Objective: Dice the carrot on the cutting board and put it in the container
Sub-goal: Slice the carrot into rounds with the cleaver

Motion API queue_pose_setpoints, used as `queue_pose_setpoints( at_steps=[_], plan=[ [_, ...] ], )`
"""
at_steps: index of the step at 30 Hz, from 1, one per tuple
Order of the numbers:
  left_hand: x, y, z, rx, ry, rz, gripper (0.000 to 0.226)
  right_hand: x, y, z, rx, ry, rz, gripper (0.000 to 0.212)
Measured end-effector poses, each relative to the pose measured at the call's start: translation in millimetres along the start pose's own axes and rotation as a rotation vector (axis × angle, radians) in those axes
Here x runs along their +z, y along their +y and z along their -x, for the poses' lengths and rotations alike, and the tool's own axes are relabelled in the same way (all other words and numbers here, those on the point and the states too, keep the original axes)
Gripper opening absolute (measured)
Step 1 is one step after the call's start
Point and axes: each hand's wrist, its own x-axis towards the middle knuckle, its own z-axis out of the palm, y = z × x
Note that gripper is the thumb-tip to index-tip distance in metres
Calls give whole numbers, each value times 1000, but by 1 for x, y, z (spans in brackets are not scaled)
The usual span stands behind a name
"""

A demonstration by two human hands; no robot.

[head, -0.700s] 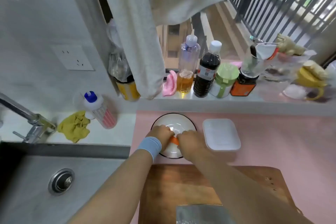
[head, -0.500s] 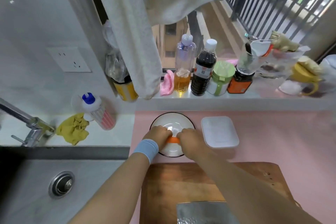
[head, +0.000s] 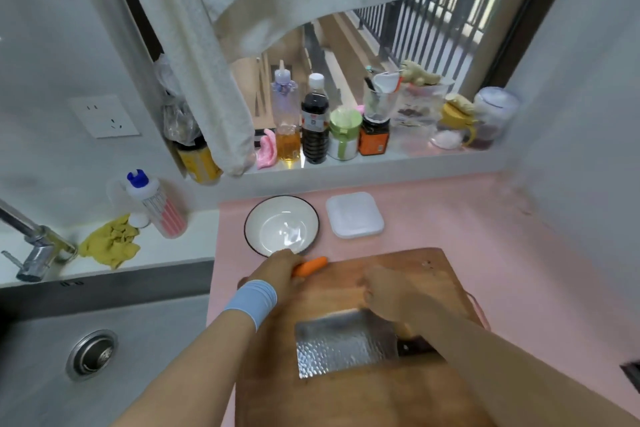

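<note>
My left hand (head: 278, 272), with a blue wristband, grips an orange carrot (head: 311, 265) at the far left corner of the wooden cutting board (head: 349, 388). The carrot's tip sticks out to the right of my fingers. My right hand (head: 388, 291) hovers over the middle of the board with fingers loosely curled and nothing in it. A cleaver (head: 346, 343) with a hammered steel blade lies flat on the board just below my right hand. A white bowl (head: 281, 229) with a dark rim stands behind the board, and a white square container (head: 354, 215) sits to its right.
A steel sink (head: 104, 350) and tap (head: 31, 246) lie to the left, with a yellow cloth (head: 110, 246) and a dish-soap bottle (head: 156, 208) behind. Bottles and jars (head: 315, 125) line the window sill. A pink counter (head: 502, 236) extends right to the wall.
Both hands have come back from the bowl to the cutting board. My left hand brought the carrot along; my right hand let go of it and moved right, above the cleaver.
</note>
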Motion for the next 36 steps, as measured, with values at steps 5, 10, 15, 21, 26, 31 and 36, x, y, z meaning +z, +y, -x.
queue_pose_setpoints(
  at_steps=[5, 10, 15, 21, 26, 31, 36],
  plan=[
    [26, 34, 45, -32, 102, -60, 44, 29, 29, 68, 88, -153, 49, 66],
    [55, 36, 61, -47, 75, 83, 44, 41, 35, 96, -6, -106, 208, 89],
    [59, 34, 76, -78, 222, 139, 45, 39, 45, 109, -73, -125, 232, 80],
    [68, 10, 82, -213, 427, 314, 39, 12, 73, 123, -16, -167, -27, 64],
    [80, 9, 88, -284, 413, 345, 33, 7, 65, 128, 64, -121, -208, 53],
    [97, 28, 91, -302, 260, 171, 42, 13, 39, 130, 46, 35, -476, 35],
    [121, 58, 90, -135, 205, 227, 34, 30, 28, 127, 82, 101, -454, 23]
  ],
)
